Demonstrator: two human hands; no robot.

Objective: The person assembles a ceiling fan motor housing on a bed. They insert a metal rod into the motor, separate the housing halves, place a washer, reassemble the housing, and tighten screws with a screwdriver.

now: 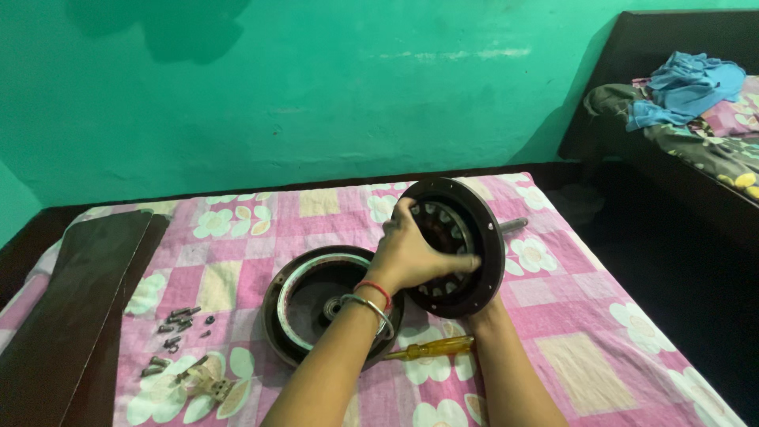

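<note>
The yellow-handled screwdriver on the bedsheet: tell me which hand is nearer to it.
Right. The right hand sits under the tilted motor disc's lower rim, just above the screwdriver. The left hand presses the disc's face, higher up.

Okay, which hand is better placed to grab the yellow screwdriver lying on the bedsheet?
Probably the left hand: it only rests on the tilted motor disc's face. The right hand, hidden behind the disc, seems to support it. The screwdriver lies between both forearms.

Loose screws [180,326], yellow-handled screwdriver [431,348], dark blades [75,304]
</note>
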